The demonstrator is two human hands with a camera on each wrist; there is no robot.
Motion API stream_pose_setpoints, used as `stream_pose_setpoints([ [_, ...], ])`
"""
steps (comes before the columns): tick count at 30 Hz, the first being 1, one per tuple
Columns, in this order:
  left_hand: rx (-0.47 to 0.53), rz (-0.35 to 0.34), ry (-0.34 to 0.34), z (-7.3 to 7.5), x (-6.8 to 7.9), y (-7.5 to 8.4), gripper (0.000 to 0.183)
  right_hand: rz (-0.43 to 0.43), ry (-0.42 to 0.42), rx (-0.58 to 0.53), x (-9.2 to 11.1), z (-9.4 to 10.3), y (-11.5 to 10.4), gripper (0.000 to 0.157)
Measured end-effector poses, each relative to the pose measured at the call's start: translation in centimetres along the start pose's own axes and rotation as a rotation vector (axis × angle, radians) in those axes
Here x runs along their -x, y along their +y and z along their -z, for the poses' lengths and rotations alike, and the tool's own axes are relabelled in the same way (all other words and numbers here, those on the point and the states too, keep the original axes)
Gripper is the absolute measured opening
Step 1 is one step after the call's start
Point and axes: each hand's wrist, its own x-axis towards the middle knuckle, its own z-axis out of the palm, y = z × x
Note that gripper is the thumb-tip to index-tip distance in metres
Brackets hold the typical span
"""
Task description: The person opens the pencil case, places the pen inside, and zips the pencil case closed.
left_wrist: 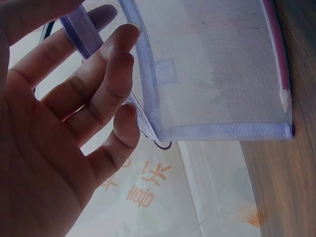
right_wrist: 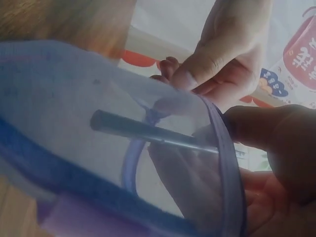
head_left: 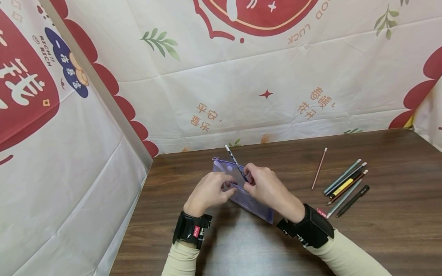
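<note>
A purple translucent mesh zip pouch (head_left: 253, 207) is held up off the table between both hands. My left hand (head_left: 210, 191) holds its open edge, with the mesh (left_wrist: 212, 64) spread beyond the fingers. A dark patterned pencil (head_left: 235, 161) is pinched by my right hand (head_left: 267, 188) at the pouch's mouth. Through the mesh in the right wrist view, the lower part of the pencil (right_wrist: 133, 129) shows inside the pouch. Along the far side of the pouch in the left wrist view runs a dark red pencil (left_wrist: 279, 64), tip downward.
Several pencils (head_left: 342, 180) and a black pen (head_left: 353, 201) lie in a group on the brown wooden table (head_left: 155, 230), at the right. A thin pinkish pencil (head_left: 319, 168) lies apart, to their left. Printed white cloth (head_left: 172, 99) hangs behind and at the left.
</note>
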Motion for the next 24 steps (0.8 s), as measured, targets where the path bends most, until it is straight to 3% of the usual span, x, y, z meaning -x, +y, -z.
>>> stream_pose_setpoints([
  [8, -0.006, -0.008, -0.002, 0.1, 0.1, 0.0, 0.019, -0.079, -0.107, -0.002, -0.2, 0.4, 0.4, 0.017],
  [24, -0.012, -0.009, 0.007, 0.1, 0.0, 0.2, 0.023, -0.095, -0.23, 0.027, -0.4, 0.8, 1.2, 0.017],
])
